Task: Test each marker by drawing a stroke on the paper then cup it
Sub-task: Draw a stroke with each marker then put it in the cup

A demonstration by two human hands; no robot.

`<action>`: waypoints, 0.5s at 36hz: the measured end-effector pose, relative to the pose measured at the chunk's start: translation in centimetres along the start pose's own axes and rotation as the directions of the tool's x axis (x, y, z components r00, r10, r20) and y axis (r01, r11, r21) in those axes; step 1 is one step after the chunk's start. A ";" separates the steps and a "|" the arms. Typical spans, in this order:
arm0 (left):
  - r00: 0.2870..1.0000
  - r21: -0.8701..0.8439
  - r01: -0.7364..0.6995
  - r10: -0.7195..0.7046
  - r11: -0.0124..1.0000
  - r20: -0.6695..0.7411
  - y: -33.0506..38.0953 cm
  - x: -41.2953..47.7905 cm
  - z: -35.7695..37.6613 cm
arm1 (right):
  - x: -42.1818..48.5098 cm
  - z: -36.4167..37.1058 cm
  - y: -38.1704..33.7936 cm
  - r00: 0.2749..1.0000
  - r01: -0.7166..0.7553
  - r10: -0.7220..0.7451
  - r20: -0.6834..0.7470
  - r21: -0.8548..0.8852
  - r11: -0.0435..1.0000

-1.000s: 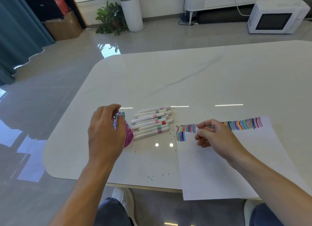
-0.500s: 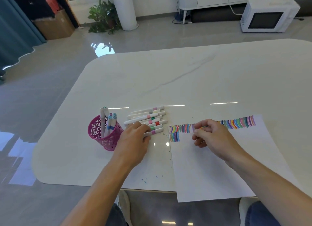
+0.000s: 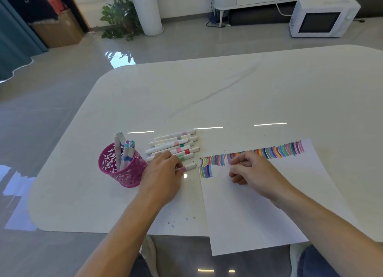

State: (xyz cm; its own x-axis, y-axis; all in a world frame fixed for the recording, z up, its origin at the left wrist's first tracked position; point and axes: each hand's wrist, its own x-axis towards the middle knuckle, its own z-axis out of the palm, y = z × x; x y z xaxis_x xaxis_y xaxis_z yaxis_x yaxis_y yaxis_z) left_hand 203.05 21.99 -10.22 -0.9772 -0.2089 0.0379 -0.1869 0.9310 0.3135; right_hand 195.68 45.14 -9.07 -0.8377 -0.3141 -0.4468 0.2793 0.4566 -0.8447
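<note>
White in the barrel with a pink band near its end, the pink-banded marker [image 3: 187, 167] lay low over the desk [image 3: 228, 90], its banded end sticking out toward the right hand while the rest was hidden in the left hand [image 3: 163, 173], whose fingers were curled round it. Just beyond the left hand's knuckles a row of markers [image 3: 176, 145] lay side by side on the desk, bands of pink, green, red and grey showing. To the outer side of the left hand, close by its wrist, stood the magenta cut-out cup [image 3: 128, 173], upright, with several capped markers [image 3: 124, 150] leaning in it. The right hand [image 3: 250, 169] rested on the paper [image 3: 259, 210] with fingers curled under; a thin orange sliver showed at its thumb, but whether it held anything could not be told. Coloured strokes [image 3: 279, 151] ran along the paper's far edge, passing behind the right hand, with a short second row between the two hands. Small ink specks [image 3: 172, 223] dotted the desk beneath the left forearm. Far beyond both hands, on the floor, sat a white microwave [image 3: 323, 15], a leafy plant [image 3: 120, 18] and a cardboard box [image 3: 58, 30].
</note>
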 end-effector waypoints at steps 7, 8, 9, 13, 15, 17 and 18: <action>0.999 -0.061 0.037 -0.035 0.997 0.037 0.6 0.0 -0.8 | 0.0 0.1 0.0 1.000 -0.003 0.002 0.024 0.022 1.000; 0.998 -0.078 0.050 -0.048 0.996 0.032 0.8 0.0 -1.0 | 0.0 0.1 0.0 1.000 0.000 -0.001 0.026 0.027 1.000; 0.998 -0.099 0.065 -0.063 0.993 0.023 0.9 0.1 -1.2 | 0.0 0.2 0.1 1.000 0.005 -0.006 0.024 0.034 0.999; 0.995 -0.240 0.080 -0.093 0.968 -0.043 1.4 0.0 -1.8 | 0.0 0.4 0.1 0.999 0.033 -0.033 0.011 0.055 0.998; 0.993 -0.328 0.068 -0.096 0.942 -0.071 1.7 -0.1 -2.0 | 0.1 0.5 0.1 0.999 0.041 -0.042 0.018 0.062 0.997; 0.994 -0.428 0.053 -0.091 0.902 -0.068 2.0 -0.2 -2.0 | 0.1 0.7 0.0 0.998 0.052 -0.054 0.020 0.086 0.995; 0.995 -0.482 0.045 -0.082 0.875 -0.056 2.2 -0.3 -2.0 | 0.0 0.9 0.0 0.998 0.062 -0.063 0.013 0.108 0.992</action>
State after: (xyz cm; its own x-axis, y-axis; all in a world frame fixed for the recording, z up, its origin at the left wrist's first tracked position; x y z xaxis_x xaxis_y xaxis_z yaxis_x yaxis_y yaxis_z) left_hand 203.09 23.47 -7.70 -0.9514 -0.3008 0.0656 -0.1586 0.6613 0.7332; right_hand 196.12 44.34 -9.32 -0.8474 -0.3533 -0.3963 0.2762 0.3439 -0.8974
